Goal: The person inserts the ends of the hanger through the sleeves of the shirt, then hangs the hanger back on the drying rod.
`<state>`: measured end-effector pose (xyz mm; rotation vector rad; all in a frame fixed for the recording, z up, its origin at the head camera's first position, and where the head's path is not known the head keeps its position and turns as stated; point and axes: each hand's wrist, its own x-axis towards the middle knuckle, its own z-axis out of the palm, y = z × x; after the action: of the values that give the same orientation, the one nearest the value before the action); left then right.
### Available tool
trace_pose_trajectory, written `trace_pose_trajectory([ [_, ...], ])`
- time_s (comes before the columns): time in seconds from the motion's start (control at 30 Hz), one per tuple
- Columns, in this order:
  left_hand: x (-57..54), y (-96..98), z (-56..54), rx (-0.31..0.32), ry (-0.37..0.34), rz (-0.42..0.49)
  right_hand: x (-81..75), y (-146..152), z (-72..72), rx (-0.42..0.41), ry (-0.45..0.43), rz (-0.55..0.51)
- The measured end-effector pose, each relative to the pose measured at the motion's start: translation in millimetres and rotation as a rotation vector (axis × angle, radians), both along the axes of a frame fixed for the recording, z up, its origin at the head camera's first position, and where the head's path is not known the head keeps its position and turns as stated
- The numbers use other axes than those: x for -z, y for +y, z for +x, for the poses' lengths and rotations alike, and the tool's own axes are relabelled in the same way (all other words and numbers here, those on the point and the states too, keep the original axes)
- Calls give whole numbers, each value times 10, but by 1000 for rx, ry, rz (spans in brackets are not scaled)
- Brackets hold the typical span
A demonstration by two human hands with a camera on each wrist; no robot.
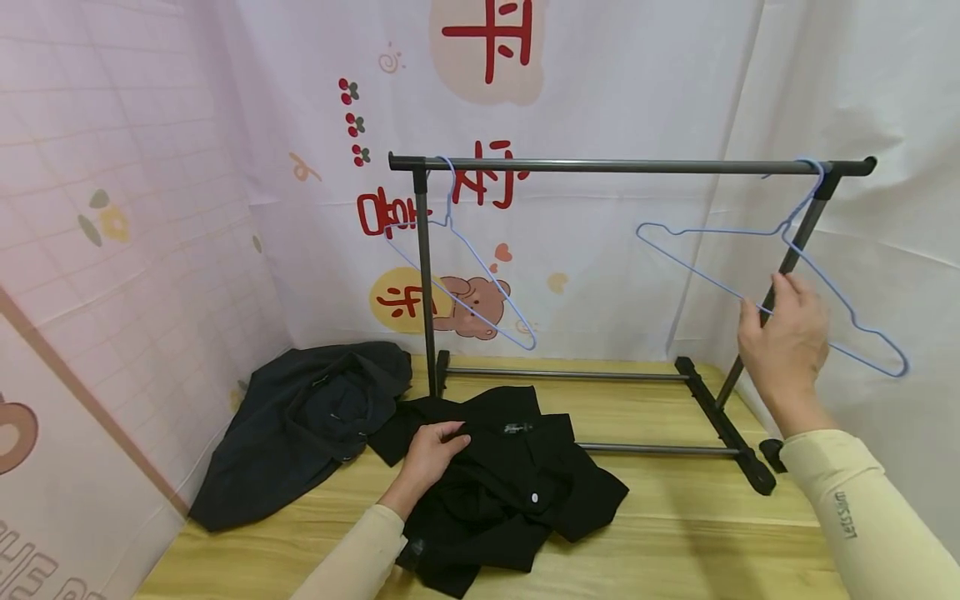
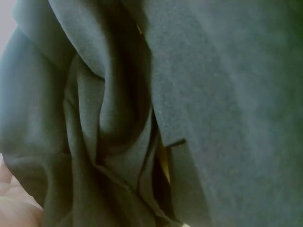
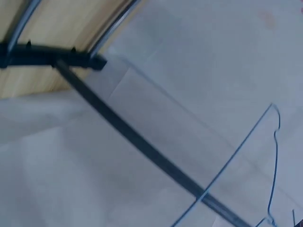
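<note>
A black shirt (image 1: 517, 475) with a light neck label and a white button lies crumpled on the table. My left hand (image 1: 429, 457) pinches its upper left part between thumb and fingers. Dark cloth fills most of the left wrist view, with part of the hand at the lower left edge. My right hand (image 1: 787, 337) is raised in front of the right blue hanger (image 1: 705, 231), thumb and fingers apart, overlapping its bottom bar. That hanger hangs from the rail's right end; in the right wrist view its wire (image 3: 236, 150) crosses the rack's post (image 3: 137, 142).
A second blue hanger (image 1: 487, 312) hangs near the left end of the dark metal clothes rack (image 1: 600, 167). Another dark garment (image 1: 300, 433) lies heaped at the left of the wooden table (image 1: 652, 533). Printed cloth (image 1: 622, 83) hangs behind the rack.
</note>
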<state>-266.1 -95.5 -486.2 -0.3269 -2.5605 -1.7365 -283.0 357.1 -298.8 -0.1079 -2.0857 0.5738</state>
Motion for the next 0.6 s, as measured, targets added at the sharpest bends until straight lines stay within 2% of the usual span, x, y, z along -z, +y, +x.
trace_pose_trajectory([
  [0.1,-3,1,-1,0,-1,9,-159,149,-57,45,12,-15],
  [0.2,-5,3,-1,3,3,12,-261,273,-103,85,-28,-3],
  [0.37,-5,7,10,7,-3,7,-368,425,-150,127,-176,58],
  [0.6,-31,10,31,18,-15,27,-492,530,-167,117,-351,71],
])
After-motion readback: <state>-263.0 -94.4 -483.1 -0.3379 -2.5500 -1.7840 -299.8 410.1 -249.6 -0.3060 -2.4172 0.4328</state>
